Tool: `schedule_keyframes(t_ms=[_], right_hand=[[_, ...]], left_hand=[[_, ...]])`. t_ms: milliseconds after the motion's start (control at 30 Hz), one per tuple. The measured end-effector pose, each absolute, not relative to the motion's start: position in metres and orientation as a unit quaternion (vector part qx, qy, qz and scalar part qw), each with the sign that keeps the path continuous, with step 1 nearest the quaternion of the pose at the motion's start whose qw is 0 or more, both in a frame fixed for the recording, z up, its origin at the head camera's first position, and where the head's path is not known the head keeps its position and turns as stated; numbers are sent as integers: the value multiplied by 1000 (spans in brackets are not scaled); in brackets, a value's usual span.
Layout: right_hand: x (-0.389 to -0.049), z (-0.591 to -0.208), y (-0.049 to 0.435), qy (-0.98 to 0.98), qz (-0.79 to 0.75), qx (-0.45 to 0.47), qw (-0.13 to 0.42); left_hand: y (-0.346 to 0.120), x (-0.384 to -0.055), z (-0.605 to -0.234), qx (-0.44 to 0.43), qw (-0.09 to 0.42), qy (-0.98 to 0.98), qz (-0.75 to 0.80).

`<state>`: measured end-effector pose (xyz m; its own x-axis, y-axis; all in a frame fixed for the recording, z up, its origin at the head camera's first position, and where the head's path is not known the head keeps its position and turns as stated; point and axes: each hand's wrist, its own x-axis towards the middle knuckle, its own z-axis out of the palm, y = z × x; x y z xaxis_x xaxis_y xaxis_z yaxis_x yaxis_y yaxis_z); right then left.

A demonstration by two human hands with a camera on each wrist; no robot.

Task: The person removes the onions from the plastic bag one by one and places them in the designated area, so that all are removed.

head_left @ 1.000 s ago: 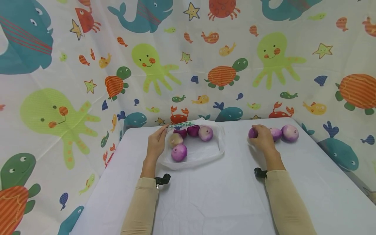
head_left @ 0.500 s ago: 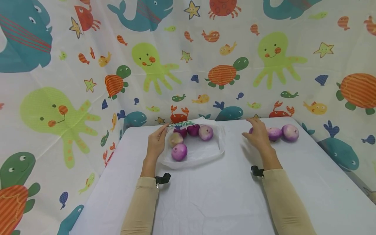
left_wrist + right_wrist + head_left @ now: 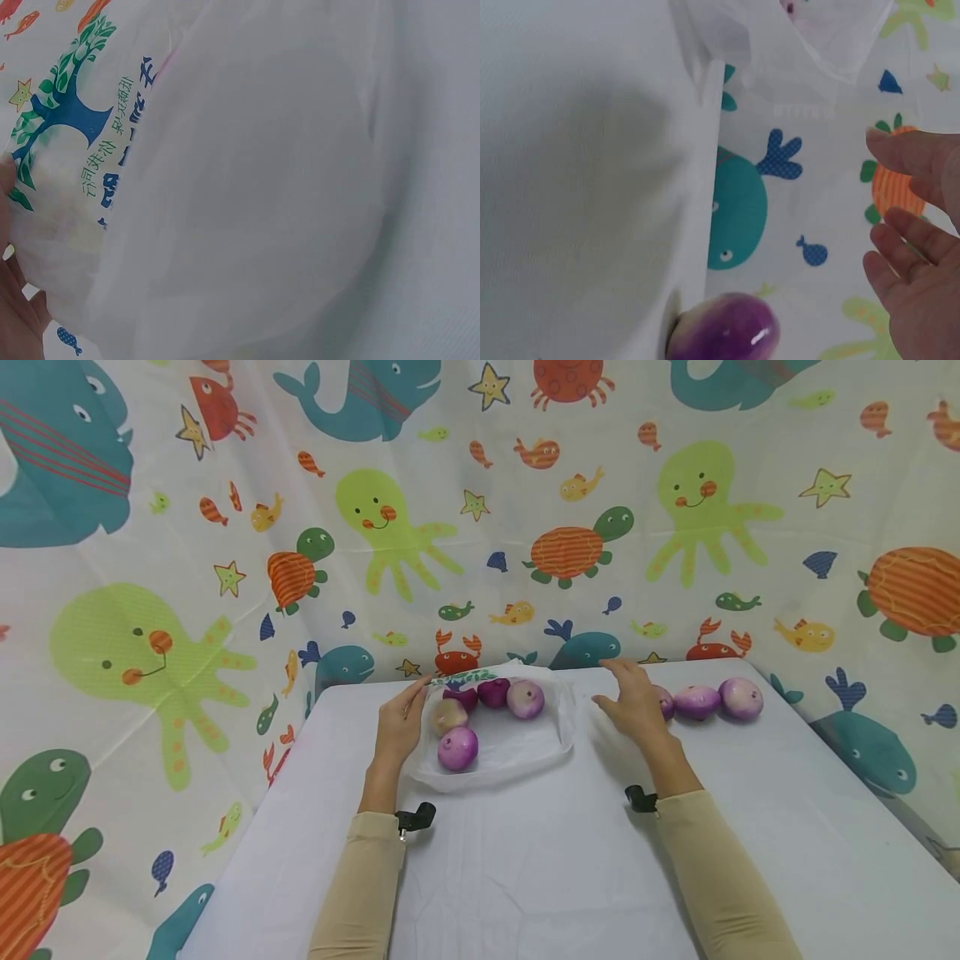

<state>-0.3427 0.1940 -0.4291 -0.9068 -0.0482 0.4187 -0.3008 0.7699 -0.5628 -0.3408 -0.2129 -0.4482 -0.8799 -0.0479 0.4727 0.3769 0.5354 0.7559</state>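
Observation:
My left hand (image 3: 397, 727) holds the left edge of a white plastic bag (image 3: 517, 756) lying with its mouth spread on the table. In the left wrist view the bag (image 3: 255, 180) fills most of the picture, printed with a blue and green tree. Inside it sit a purple onion (image 3: 457, 749), a pale onion (image 3: 449, 717), a pink-white onion (image 3: 525, 699) and dark red onions (image 3: 493, 693). To the right, my right hand (image 3: 636, 706) hovers with fingers spread and nothing in them. Beside it, three onions (image 3: 697, 702) stand in a row, the nearest partly hidden.
The white-covered table (image 3: 540, 860) ends at a back edge against a hanging cloth (image 3: 480, 552) printed with sea animals. The same cloth closes off the left and right sides. Each wrist carries a small black camera (image 3: 416, 816).
My right hand has let go of the leftmost onion in the row and moved left toward the bag, fingers spreading. My left hand has stayed at the bag's edge.

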Motion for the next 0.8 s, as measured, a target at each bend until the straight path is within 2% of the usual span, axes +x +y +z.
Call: schedule_keyframes(t_ms=[267,533,800], right_hand=[[-339,-426,173,-919,319,126,195],[-338,-428,149,-904,320,196,203],[-340,-433,131,-905,326,217,168]], left_hand=[[-213,-340,-447,-96,224,-849,-469],[-212,-340,-448,-98,225,-848,-470],[-211,-341,-448,-101,229,-850,-464]])
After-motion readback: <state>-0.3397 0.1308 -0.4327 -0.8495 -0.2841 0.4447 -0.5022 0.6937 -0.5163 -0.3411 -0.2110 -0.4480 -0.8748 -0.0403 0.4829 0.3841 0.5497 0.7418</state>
